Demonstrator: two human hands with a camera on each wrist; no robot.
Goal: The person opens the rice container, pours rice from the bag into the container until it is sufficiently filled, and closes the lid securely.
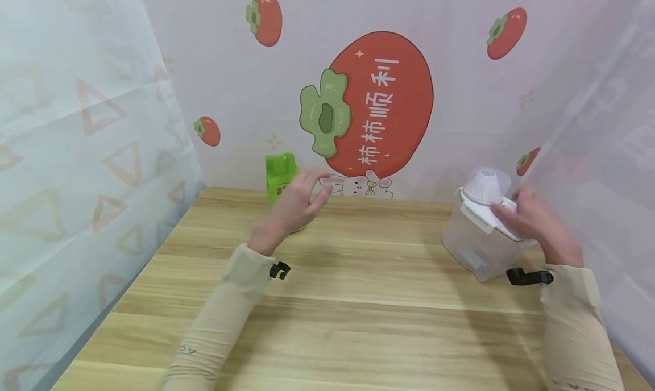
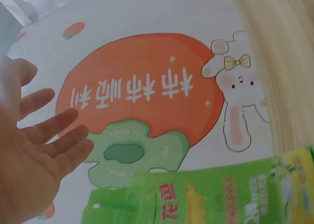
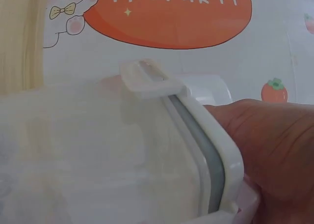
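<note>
My left hand [image 1: 294, 203] is in front of the green food packet [image 1: 278, 172], its fingers apart and loosely bent, with nothing between them. The packet stands near the back of the table, partly hidden by that hand; in the left wrist view its printed front [image 2: 216, 199] shows. On the right, a clear plastic storage container [image 1: 471, 246] has a white lid [image 1: 483, 213] with a clear cup [image 1: 483, 186] on top. My right hand [image 1: 537, 220] grips the container at its lid, thumb over the top; its other fingers are partly hidden. The right wrist view shows a white side clip [image 3: 152, 79].
The wooden table [image 1: 327, 323] ends at a white back curtain [image 1: 230, 67] printed with persimmons and a rabbit. Side curtains [image 1: 77, 169] hang on the left and right, the right one close beside the container and my right hand.
</note>
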